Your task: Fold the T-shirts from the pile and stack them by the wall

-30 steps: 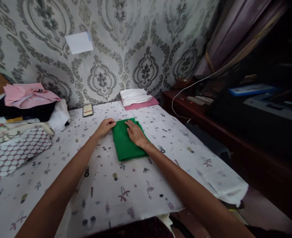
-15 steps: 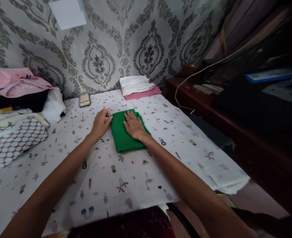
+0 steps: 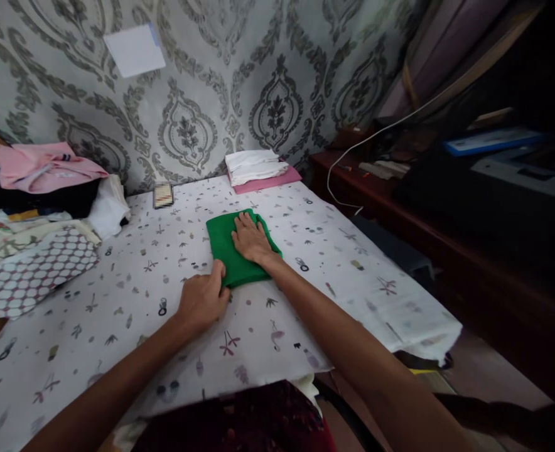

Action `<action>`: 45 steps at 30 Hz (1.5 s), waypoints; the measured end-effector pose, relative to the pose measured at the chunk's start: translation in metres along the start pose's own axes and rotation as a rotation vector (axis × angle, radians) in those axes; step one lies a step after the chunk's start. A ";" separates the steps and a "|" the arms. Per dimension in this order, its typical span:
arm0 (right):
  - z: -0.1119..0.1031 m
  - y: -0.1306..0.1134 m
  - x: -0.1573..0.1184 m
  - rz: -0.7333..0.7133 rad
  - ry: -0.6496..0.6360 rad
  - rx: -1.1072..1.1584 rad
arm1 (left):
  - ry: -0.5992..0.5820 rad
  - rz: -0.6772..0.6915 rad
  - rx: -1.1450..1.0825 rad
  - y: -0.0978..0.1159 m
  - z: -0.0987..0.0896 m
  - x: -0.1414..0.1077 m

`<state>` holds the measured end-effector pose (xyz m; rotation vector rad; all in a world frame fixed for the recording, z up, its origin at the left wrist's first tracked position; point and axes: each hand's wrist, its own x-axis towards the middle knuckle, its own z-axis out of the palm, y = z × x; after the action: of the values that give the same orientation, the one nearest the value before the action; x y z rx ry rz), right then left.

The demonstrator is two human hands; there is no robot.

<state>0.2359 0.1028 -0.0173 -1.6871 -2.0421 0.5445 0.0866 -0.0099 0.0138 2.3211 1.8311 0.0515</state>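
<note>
A folded green cloth (image 3: pixel 223 248) lies flat on the white patterned sheet (image 3: pixel 258 339) that covers the table. My right hand (image 3: pixel 250 237) rests palm down on the cloth's upper right part, fingers stretched out. At the near left corner of the cloth, my left hand (image 3: pixel 205 295) pinches the edge between thumb and curled fingers. The fingertips of that hand are partly hidden below the corner.
Folded white cloths (image 3: pixel 255 168) sit on a pink folded cloth (image 3: pixel 268 182) by the wall. A heap of clothes (image 3: pixel 42 251) lies at left, near a small blurred card (image 3: pixel 163 195). At right, a white cable (image 3: pixel 334 172) trails over dark red furniture (image 3: pixel 322 166).
My left hand has moved from the cloth's far left corner down to its near left corner and closed on it. My right hand stays flat on the cloth. The view has shifted slightly.
</note>
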 end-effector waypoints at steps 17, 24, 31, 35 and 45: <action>-0.052 0.008 0.025 0.083 -0.037 0.023 | -0.131 -0.494 -1.366 -0.012 -0.016 0.022; -0.061 0.033 0.064 0.169 -0.163 0.223 | -0.353 -0.477 -1.352 -0.013 -0.021 0.037; -0.073 0.061 0.024 0.228 -0.257 0.464 | 0.017 -0.582 -1.422 -0.064 -0.045 0.056; -0.082 0.058 0.014 0.262 -0.353 0.597 | -0.089 -0.579 -1.577 -0.068 -0.044 0.050; -0.083 0.057 0.034 0.416 -0.361 0.919 | -0.220 -0.486 -1.627 -0.046 -0.036 0.047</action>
<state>0.3230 0.1491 0.0225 -1.4449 -1.2412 1.7086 0.0486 0.0501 0.0378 0.7075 1.2328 0.8028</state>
